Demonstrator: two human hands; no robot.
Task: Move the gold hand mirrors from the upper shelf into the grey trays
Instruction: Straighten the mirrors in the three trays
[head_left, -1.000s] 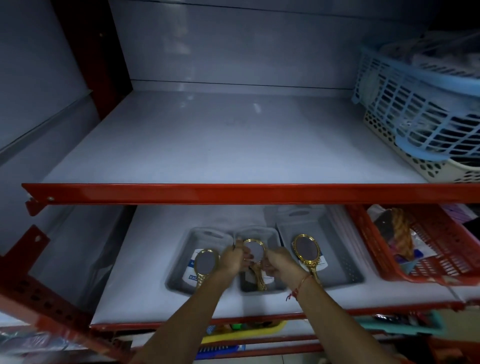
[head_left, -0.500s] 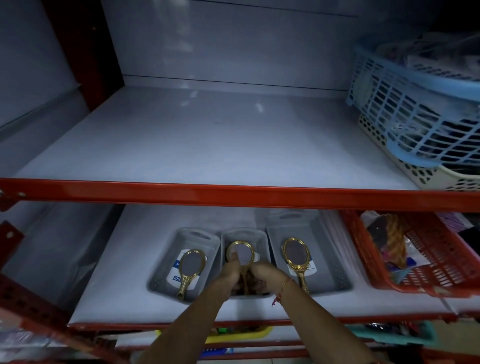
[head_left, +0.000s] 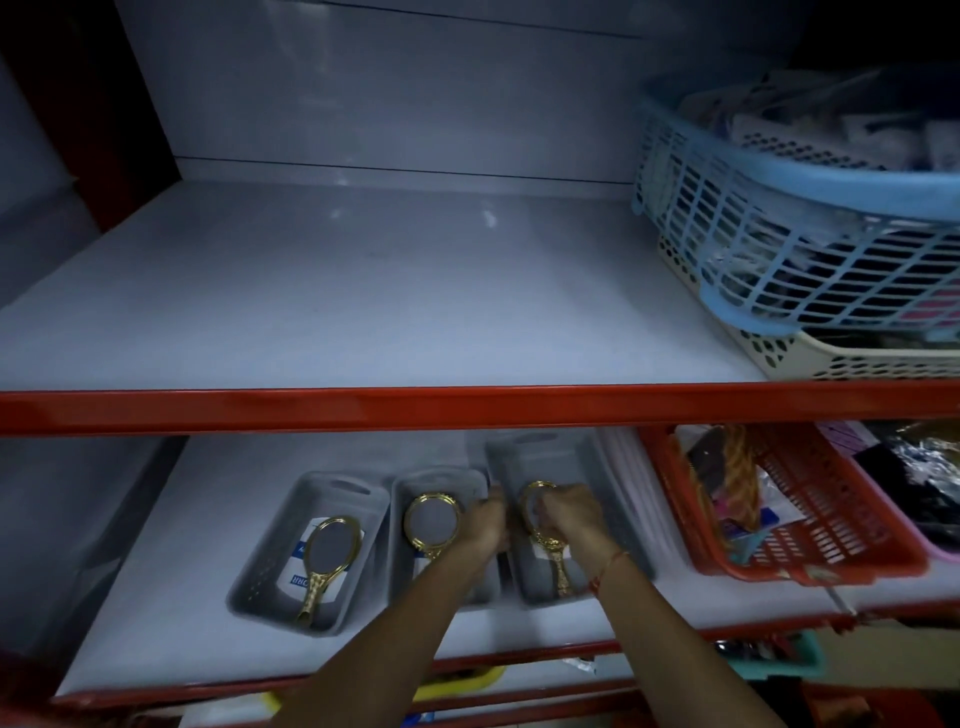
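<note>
Gold right mirror, handle toward lower frame, is pinched by your right hand; left hand curled beside it, grip unclear.

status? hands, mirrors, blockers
Left hand at middle tray; right hand on right mirror. Three mirrors in trays. Upper shelf bare of mirrors. No blockers.

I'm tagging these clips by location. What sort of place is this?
Probably a small shop or stockroom. Red-edged metal shelving holds grey trays with one gold hand mirror each, like sorted stock, and plastic baskets crammed with small packaged goods sit to the right.
</note>
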